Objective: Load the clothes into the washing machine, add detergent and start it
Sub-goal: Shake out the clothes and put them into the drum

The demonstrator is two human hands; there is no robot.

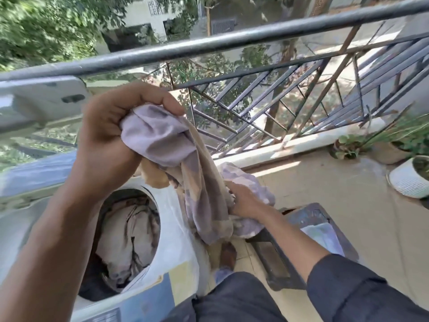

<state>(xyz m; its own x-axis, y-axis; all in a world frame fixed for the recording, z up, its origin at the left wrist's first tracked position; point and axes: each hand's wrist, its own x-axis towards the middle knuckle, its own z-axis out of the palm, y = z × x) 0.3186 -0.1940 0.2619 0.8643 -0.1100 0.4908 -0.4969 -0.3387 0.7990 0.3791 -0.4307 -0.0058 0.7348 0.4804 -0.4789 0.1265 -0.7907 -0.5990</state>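
Loading partway through, one cloth in the hands above the washing machine (178,247).

Gripping the lilac-and-tan cloth (160,140) with the left hand (109,133), fingers curled round its top at 12 o'clock from the drum opening; bunching its lower end in the right hand (246,201) at 3 o'clock. Lying already in the drum: pale laundry (126,238), pieces too tangled for counting. Remaining, by judgement: dropping this cloth in, adding detergent, starting. Counting two hands, one held cloth, one dark basket (278,261), two plant pots (408,180) at 2 o'clock.
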